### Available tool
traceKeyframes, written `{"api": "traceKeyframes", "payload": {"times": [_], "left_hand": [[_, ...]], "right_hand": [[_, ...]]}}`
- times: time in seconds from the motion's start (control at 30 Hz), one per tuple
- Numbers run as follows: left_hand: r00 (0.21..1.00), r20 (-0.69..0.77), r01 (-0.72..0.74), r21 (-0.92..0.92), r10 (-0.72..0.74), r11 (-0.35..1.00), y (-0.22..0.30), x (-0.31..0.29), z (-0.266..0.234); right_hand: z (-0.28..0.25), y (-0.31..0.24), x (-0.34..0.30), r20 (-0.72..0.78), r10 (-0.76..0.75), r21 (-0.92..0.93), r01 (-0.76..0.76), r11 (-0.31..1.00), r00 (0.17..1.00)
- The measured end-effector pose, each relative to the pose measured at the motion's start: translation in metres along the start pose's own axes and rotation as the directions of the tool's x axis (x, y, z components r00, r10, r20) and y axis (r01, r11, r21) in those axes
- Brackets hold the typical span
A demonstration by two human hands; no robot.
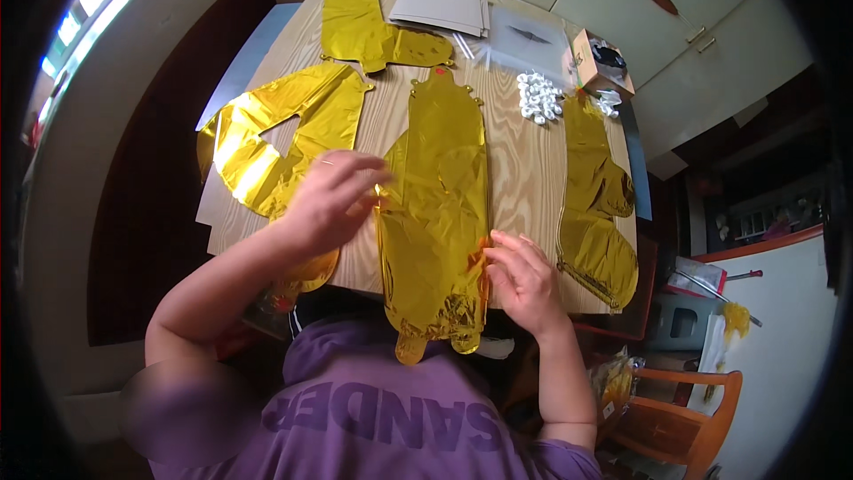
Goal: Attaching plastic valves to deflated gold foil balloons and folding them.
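A long gold foil balloon (435,213), flat and without air, lies down the middle of the wooden table. Its near end, with two rounded tabs, hangs past the table's front edge. On its left edge, my left hand (333,200) has bent fingers that seem to pinch the foil; they are slightly blurred. Beside the right edge is my right hand (524,280), fingers loosely stretched and apart, tips touching the foil. To the left lies a second gold foil balloon (333,116) with a triangular hole, partly under my left arm.
Another gold balloon (351,22) lies at the far left, one more (591,187) at the right edge. Behind are grey cards (440,7), a clear plastic sheet (524,44), white-silver small pieces (538,98) and an open box (604,62). A wooden chair (675,418) stands at right.
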State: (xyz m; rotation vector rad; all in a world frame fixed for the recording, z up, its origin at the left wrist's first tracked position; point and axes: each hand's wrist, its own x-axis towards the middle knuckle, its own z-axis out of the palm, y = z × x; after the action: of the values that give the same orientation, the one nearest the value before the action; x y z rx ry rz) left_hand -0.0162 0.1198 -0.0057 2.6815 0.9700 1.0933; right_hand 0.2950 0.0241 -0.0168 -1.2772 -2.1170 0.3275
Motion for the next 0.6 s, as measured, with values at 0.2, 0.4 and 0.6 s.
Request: {"api": "traceKeyframes", "payload": {"times": [0.2, 0.4, 0.6], "left_hand": [[0.922, 0.383, 0.056, 0.028, -0.062, 0.998, -0.011, -0.041, 0.019], [0.896, 0.437, -0.021, -0.130, 0.076, 0.991, 0.027, -0.025, 0.052], [0.957, 0.263, -0.017, -0.366, 0.121, 0.930, 0.003, -0.007, 0.035]], "right_hand": [[0.016, -0.016, 0.021, 0.005, -0.009, -0.106, 0.009, 0.994, 1.000], [0.033, -0.004, 0.022, 0.052, 0.069, -0.090, -0.064, 0.994, 0.996], [0.029, 0.001, 0.021, 0.084, 0.018, -0.104, -0.009, 0.995, 0.996]]}}
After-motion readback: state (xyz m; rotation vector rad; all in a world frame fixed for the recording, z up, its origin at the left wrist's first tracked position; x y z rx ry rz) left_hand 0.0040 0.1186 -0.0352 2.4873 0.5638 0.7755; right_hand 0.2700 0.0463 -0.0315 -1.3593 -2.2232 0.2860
